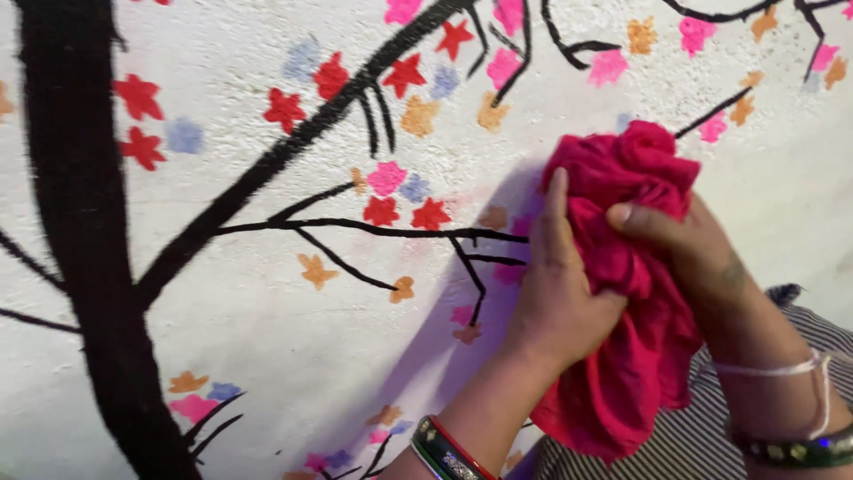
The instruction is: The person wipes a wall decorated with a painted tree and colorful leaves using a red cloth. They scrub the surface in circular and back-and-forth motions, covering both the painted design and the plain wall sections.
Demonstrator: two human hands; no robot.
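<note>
Both hands, left hand and right hand, squeeze the red cloth against the painted wall; lots of wall lies open leftward.

Soft, matt crimson cloth, crumpled and creased, at right of frame; rough, grainy white plaster wall with flat matt painted tree and blossoms across the frame; glossy, hard-looking bangles at bottom centre; thin white thread and striped woven fabric at lower right
</note>
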